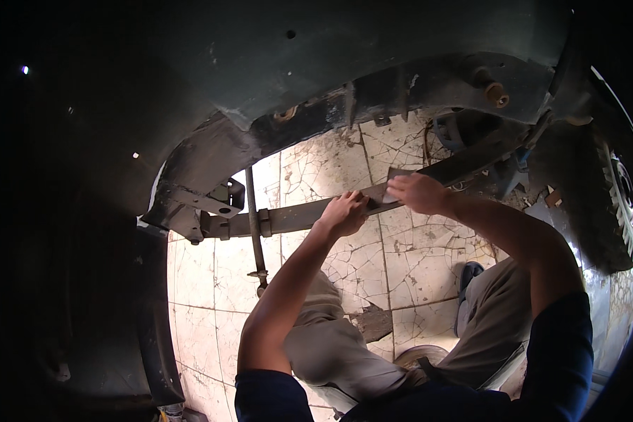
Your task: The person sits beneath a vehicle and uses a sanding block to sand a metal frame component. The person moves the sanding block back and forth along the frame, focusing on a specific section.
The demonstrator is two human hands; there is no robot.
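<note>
A long dark leaf spring (pixel 295 218) runs across the middle under the vehicle body, rising toward the right. My left hand (pixel 344 213) grips the bar near its middle, fingers curled over the upper edge. Just to the right, my right hand (pixel 422 194) presses a small folded sheet of sandpaper (pixel 399 172) against the spring's face. Its grey-brown edge sticks out above the fingers and a paler part shows beside them. The fingertips of that hand are partly hidden behind the sheet.
Dark bodywork (pixel 316 42) arches overhead. A rusty stub (pixel 497 95) projects at upper right. A thin rod (pixel 254 232) hangs across the spring's left part, near a bracket (pixel 221 200). A toothed wheel-like part (pixel 619 204) stands far right. Cracked tiles (pixel 429 253) lie below.
</note>
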